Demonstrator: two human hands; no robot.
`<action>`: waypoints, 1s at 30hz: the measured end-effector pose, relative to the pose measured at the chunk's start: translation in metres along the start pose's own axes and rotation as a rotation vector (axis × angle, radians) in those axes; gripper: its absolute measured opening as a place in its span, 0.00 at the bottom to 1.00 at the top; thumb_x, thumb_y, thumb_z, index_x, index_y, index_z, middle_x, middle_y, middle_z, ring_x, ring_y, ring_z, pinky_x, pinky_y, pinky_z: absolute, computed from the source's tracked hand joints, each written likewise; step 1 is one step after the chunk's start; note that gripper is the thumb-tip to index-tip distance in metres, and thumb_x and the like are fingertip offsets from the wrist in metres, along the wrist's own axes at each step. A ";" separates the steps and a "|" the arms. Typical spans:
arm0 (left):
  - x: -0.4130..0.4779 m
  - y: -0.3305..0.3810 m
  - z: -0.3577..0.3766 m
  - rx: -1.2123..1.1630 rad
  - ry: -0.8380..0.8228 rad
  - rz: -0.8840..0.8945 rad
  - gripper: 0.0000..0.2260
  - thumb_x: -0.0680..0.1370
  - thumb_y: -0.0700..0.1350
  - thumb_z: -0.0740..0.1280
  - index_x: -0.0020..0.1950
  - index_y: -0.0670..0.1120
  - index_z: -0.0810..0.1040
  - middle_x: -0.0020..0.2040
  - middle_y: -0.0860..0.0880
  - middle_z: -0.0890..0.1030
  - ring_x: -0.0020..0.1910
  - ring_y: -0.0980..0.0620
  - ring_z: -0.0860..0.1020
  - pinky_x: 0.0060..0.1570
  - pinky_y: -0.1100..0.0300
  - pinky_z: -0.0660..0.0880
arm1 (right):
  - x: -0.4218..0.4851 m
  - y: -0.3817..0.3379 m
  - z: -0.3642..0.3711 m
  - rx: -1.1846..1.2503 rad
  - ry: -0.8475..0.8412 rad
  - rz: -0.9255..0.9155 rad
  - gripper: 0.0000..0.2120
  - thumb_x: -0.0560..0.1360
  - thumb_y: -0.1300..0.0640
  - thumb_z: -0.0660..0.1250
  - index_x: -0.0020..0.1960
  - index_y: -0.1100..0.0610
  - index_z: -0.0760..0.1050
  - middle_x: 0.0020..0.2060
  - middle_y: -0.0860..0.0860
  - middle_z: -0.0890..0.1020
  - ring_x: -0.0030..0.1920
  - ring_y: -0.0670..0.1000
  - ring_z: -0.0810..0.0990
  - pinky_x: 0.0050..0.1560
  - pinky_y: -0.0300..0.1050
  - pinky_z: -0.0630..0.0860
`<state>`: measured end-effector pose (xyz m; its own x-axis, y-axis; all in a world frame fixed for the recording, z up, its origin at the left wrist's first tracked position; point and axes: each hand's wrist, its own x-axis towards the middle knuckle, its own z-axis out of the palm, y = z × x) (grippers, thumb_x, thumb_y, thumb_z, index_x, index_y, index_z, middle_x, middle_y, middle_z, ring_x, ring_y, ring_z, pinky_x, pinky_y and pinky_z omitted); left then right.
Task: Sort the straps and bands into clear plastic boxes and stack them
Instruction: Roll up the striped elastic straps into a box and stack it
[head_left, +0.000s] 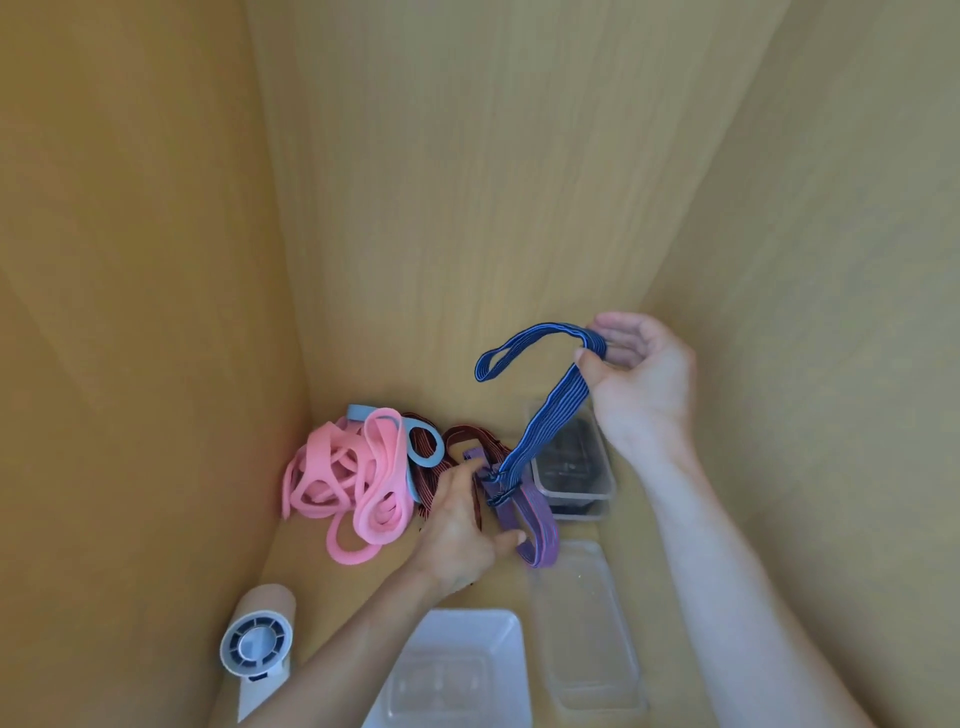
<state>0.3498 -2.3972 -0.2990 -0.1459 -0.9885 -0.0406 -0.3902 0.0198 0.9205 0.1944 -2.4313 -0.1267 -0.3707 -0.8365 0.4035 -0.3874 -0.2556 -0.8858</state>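
Over worktop (311, 577) corner, our right hand (639, 374) pinches blue strap (550, 410), lifted high; left hand (457, 535) grips purple strap (530, 525) low, beside pink bands (343, 483). We judge best: keep strap taut, free tangle at clip (496, 499), fold loops flat, lay in empty clear box (587, 649).

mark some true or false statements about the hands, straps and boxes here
1. The right hand holds the blue strap up off the surface. True.
2. The pink bands lie inside a clear box. False: they lie in a loose pile on the wooden surface.
3. The left hand grips the purple strap low, beside the pile. True.
4. The far clear box below the right wrist is empty. False: it holds dark items.
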 end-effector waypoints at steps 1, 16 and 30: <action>0.000 0.000 0.001 -0.041 0.047 -0.068 0.38 0.71 0.45 0.78 0.75 0.47 0.63 0.66 0.52 0.68 0.65 0.53 0.71 0.68 0.57 0.69 | 0.001 -0.002 0.000 0.009 0.000 0.002 0.16 0.73 0.67 0.74 0.51 0.48 0.77 0.47 0.42 0.83 0.41 0.36 0.81 0.44 0.28 0.76; 0.022 0.030 0.005 -1.487 -0.157 -0.720 0.26 0.84 0.55 0.57 0.64 0.32 0.74 0.56 0.33 0.83 0.46 0.40 0.86 0.45 0.49 0.84 | -0.061 0.010 -0.031 0.176 0.061 -0.005 0.17 0.72 0.72 0.73 0.50 0.51 0.81 0.46 0.44 0.86 0.47 0.42 0.85 0.46 0.29 0.77; 0.050 0.074 -0.047 -1.029 0.096 -0.362 0.09 0.87 0.44 0.55 0.57 0.42 0.73 0.50 0.39 0.84 0.47 0.42 0.84 0.44 0.50 0.82 | -0.159 0.095 -0.015 0.164 0.104 0.207 0.27 0.67 0.85 0.67 0.46 0.53 0.76 0.39 0.47 0.86 0.40 0.43 0.83 0.48 0.34 0.78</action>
<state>0.3560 -2.4518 -0.2144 -0.0869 -0.9188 -0.3850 0.5573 -0.3652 0.7457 0.2038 -2.3157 -0.2717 -0.5152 -0.8273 0.2240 -0.1555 -0.1668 -0.9737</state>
